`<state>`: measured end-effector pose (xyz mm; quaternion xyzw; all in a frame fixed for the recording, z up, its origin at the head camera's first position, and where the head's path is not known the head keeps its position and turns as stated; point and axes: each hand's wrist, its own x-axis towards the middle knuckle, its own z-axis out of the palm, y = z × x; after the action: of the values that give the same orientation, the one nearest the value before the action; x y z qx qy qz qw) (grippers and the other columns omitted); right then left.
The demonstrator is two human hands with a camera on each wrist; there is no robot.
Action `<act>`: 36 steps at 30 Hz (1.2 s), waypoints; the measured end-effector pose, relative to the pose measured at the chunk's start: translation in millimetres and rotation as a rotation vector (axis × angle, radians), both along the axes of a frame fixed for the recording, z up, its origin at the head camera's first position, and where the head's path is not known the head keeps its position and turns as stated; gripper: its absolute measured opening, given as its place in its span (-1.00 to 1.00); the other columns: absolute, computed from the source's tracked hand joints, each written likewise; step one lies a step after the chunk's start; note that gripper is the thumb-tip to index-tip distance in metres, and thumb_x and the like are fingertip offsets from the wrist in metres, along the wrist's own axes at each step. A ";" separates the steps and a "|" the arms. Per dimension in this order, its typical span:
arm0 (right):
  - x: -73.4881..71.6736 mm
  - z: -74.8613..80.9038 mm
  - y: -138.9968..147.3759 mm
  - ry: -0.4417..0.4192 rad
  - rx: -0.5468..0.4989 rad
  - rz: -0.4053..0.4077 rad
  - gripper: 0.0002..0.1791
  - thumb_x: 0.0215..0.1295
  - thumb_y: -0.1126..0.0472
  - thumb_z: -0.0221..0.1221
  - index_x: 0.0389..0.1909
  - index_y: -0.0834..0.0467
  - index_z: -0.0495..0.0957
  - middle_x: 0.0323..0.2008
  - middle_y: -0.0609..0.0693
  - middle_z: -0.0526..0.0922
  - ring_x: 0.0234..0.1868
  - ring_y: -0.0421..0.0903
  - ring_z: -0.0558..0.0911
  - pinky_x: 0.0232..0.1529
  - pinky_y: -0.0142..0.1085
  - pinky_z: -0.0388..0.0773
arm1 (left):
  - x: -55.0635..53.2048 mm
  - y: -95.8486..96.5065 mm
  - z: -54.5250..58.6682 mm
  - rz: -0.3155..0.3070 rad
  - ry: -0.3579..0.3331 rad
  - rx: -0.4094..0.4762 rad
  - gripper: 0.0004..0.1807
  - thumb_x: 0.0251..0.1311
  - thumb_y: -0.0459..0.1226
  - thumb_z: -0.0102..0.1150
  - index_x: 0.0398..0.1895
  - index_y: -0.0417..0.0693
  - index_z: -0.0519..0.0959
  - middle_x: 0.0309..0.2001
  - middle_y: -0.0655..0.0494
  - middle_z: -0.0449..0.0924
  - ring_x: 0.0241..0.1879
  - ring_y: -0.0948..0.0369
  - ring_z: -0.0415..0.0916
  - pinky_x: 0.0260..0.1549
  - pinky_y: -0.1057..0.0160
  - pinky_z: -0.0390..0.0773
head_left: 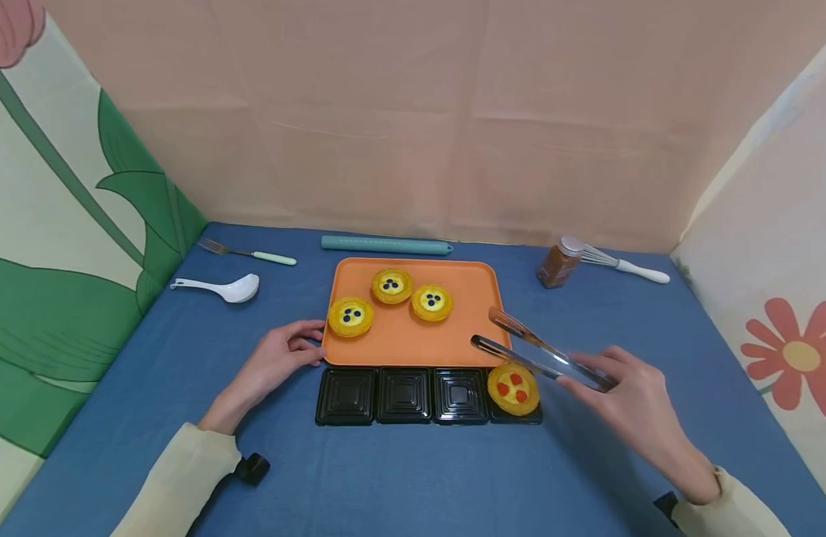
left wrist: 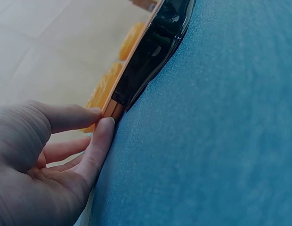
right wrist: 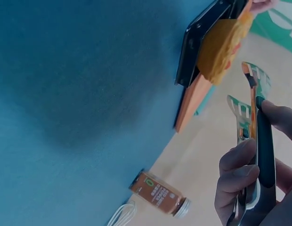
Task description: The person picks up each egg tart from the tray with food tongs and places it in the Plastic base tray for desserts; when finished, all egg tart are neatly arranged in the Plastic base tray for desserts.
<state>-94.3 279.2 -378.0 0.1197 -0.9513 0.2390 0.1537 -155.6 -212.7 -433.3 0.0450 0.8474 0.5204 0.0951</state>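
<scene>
- Blue cloth (head_left: 413, 477) covers a table walled by peach and flower-print panels.
- Right hand (head_left: 637, 406) has its fingers curled round metal tongs (head_left: 540, 352), gripped at the handle end; the two arms stand apart, tips over the near right corner of an orange tray (head_left: 413, 347).
- Just below the tips, a tart with red spots (head_left: 513, 388) sits in the rightmost cup of a black four-cup mould (head_left: 404, 395), which touches the tray's near edge.
- Left hand (head_left: 278, 362) lies relaxed, fingertips touching the tray's near left corner.
- Three tarts with dark spots (head_left: 392, 286) rest on the tray.
- Judged by looks, the tarts are light and crumbly; grip gently at the sides of the crust.
- Left wrist view alone shows thumb and finger meeting the tray rim; right wrist view shows the tongs' slotted tips and a brown jar (right wrist: 160, 194).
</scene>
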 end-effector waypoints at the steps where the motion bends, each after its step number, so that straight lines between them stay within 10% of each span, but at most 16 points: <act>1: -3.4 -0.5 -1.0 -0.008 0.004 0.004 -0.56 0.01 0.03 0.56 -0.09 0.14 0.78 -0.42 -0.10 0.53 -0.58 -0.30 0.46 -0.64 -0.37 0.43 | -0.1 0.1 0.3 -0.001 0.000 0.004 -0.40 0.34 -0.33 0.28 0.40 -0.31 0.36 0.09 -0.20 0.54 -0.23 0.10 0.66 -0.15 0.26 0.65; 36: -73.5 -10.5 -32.7 -0.167 0.120 0.078 -0.52 0.13 -0.06 0.48 -0.07 0.21 0.76 -0.16 0.14 0.68 -0.26 0.04 0.62 -0.40 -0.12 0.60 | -0.1 0.4 -0.9 -0.005 0.006 0.012 -0.43 0.35 -0.36 0.25 0.39 -0.31 0.37 0.08 -0.21 0.53 -0.24 0.10 0.66 -0.15 0.29 0.64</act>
<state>-167.8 246.5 -388.5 0.1452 -0.9680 0.1967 0.0570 -155.7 -212.2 -434.2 0.0493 0.8445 0.5250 0.0938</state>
